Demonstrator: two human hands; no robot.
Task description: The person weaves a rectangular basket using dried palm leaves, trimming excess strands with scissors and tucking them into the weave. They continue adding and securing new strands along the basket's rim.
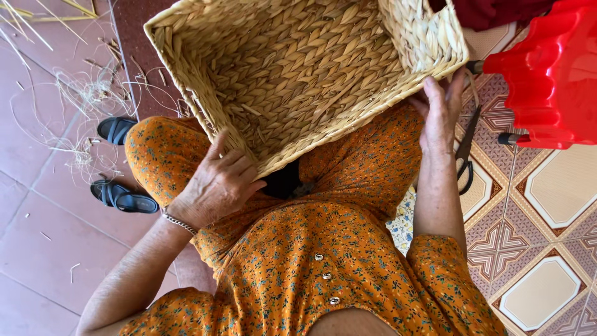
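The woven basket (298, 68) rests tilted on the person's lap, its opening facing up. At its near-left rim, the left hand (214, 183) clamps the edge, fingers curled. At its right corner, the right hand (440, 112) presses flat, fingers extended. Steadying both sides evenly seems wise. Left of the basket, straw strands (87, 93) and sandals (121, 194) lie on red tiles; right, scissors (466, 152), a red stool (547, 74), patterned tiles.

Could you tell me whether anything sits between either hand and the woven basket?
Nothing visible does. The left hand already grips the near rim of the woven basket, and the right hand presses against its outer corner. Both are in direct contact.
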